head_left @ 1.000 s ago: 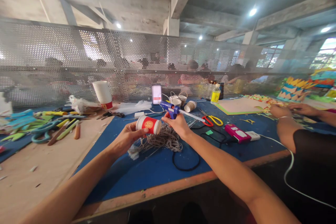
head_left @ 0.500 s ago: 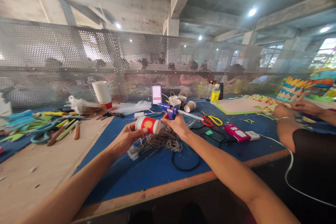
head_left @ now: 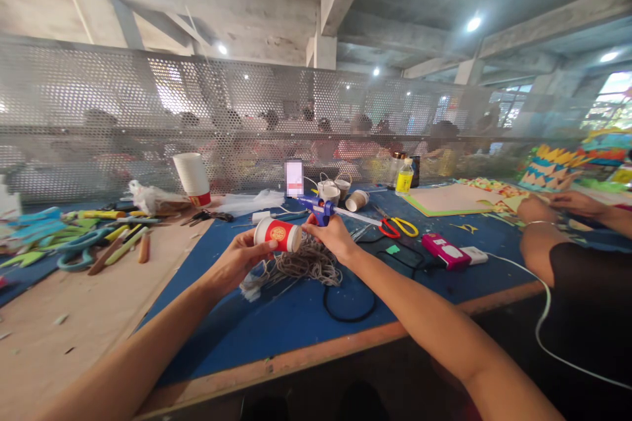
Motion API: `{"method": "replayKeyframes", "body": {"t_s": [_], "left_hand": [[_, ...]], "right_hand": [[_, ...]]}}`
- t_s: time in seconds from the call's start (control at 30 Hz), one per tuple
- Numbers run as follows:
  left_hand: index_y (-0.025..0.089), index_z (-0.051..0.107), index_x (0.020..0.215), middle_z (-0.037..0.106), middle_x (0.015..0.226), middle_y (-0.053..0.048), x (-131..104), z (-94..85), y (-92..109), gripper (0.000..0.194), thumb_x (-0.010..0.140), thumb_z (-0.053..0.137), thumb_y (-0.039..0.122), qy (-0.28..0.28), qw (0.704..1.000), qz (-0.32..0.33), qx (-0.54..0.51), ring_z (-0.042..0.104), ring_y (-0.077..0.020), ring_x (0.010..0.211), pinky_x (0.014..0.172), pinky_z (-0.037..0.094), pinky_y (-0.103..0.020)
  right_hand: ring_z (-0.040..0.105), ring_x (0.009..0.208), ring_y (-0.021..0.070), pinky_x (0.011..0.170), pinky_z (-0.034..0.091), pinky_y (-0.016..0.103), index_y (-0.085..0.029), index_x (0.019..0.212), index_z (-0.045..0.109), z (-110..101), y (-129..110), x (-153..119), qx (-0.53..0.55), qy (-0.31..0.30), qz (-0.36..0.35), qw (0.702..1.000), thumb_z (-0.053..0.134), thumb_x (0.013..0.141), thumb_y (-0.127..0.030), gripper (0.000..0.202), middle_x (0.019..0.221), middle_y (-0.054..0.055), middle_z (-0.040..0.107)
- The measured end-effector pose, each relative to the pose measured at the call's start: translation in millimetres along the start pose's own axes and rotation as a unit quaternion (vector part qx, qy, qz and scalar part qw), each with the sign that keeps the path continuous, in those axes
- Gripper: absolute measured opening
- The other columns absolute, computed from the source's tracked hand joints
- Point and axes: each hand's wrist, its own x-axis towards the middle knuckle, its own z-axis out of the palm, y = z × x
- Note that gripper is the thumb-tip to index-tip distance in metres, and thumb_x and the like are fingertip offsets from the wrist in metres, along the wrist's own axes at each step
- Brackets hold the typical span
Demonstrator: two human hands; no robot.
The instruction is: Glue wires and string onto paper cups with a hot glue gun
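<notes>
My left hand [head_left: 240, 260] grips a white paper cup [head_left: 284, 235] with a red band, tipped on its side in the air. Wrapped around the handle of a blue hot glue gun [head_left: 320, 208] is my right hand [head_left: 334, 234]; a white glue stick [head_left: 363, 218] juts from the gun's back to the right. The gun's nozzle is above and just beyond the cup; whether they touch I cannot tell. Below both hands lies a tangled heap of grey-beige cord [head_left: 311, 262] on the blue table [head_left: 237, 335].
Scissors [head_left: 405, 227], a magenta box [head_left: 446, 251] and a drink bottle [head_left: 405, 177] stand or lie to the right. Cord-wrapped cups [head_left: 328, 191] are behind the gun. At left are stacked paper cups [head_left: 191, 174] and teal scissors [head_left: 79, 253]. Another person's arm [head_left: 538, 243] rests at far right.
Almost nothing differs. Both hands keep their hold on the cup and the glue gun, with only a very slight shift of the cup.
</notes>
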Motion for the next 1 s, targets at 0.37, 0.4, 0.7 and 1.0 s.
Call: {"method": "replayKeyframes", "body": {"t_s": [0.37, 0.4, 0.7, 1.0], "left_hand": [[0.020, 0.076, 0.101, 0.072, 0.083, -0.003, 1.1, 1.8, 0.3, 0.032, 0.070, 0.084, 0.025, 0.009, 1.000, 0.001, -0.006, 0.060, -0.0122, 0.069, 0.062, 0.050, -0.021], [0.019, 0.076, 0.101, 0.072, 0.083, -0.003, 1.1, 1.7, 0.3, 0.033, 0.070, 0.084, 0.024, 0.011, 1.000, 0.001, -0.005, 0.060, -0.0127, 0.069, 0.063, 0.050, -0.022], [0.019, 0.077, 0.097, 0.071, 0.082, -0.004, 1.6, -0.5, -1.1, 0.030, 0.069, 0.085, 0.024, 0.011, 1.000, 0.002, -0.003, 0.059, -0.0125, 0.068, 0.061, 0.050, -0.022], [0.019, 0.077, 0.089, 0.071, 0.082, -0.002, 5.7, -5.3, -1.5, 0.023, 0.068, 0.085, 0.025, 0.030, 0.999, 0.014, -0.015, 0.060, -0.0120, 0.071, 0.070, 0.051, -0.023]], "right_hand": [[0.043, 0.047, 0.0092, 0.048, 0.036, 0.024, -0.017, 0.073, 0.062, 0.0, -3.7, -1.8, 0.001, -0.005, 0.014, 1.000, 0.079, 0.065, -0.045, 0.034, 0.054, -0.005, 0.052], [0.043, 0.047, 0.0091, 0.048, 0.036, 0.024, -0.017, 0.073, 0.062, 0.0, -3.7, -1.9, 0.002, -0.005, 0.013, 1.000, 0.079, 0.065, -0.045, 0.034, 0.054, -0.005, 0.052], [0.043, 0.047, 0.0090, 0.047, 0.036, 0.024, -0.017, 0.073, 0.062, 0.2, -4.1, -2.1, 0.009, -0.006, 0.016, 1.000, 0.080, 0.065, -0.044, 0.033, 0.055, -0.005, 0.052], [0.047, 0.048, 0.0098, 0.048, 0.038, 0.024, -0.018, 0.079, 0.064, 1.5, -7.1, -3.8, 0.014, -0.025, -0.005, 1.000, 0.078, 0.069, -0.045, 0.031, 0.059, -0.005, 0.056]]}}
